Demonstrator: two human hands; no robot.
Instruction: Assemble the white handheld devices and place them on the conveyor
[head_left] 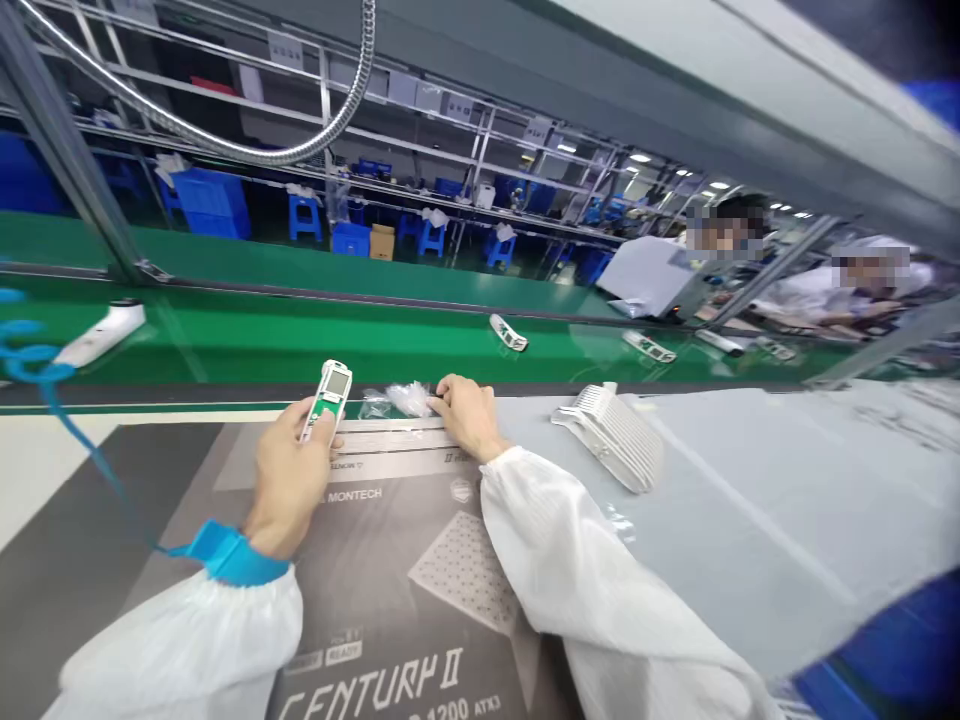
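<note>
My left hand [289,465], with a blue wrist strap [238,553] and coiled cord, is closed round a white handheld device half-shell [335,375]. A small grey screen and green circuit board show in its open face. To the right, my right hand [469,415] has its fingers curled, thumb and fingertip pinching the edge of some crumpled clear plastic film [409,399]. The film lies at the far edge of a dark printed cardboard box [360,560], beneath both hands. White sleeves cover both forearms.
Behind the bench runs a green conveyor belt [405,345] carrying a white device [105,335] at left and open device shells [508,332] further right. Stacked white plastic covers [619,440] lie on the grey mat [750,520]. Two people sit at far right. A metal hose [300,150] hangs above.
</note>
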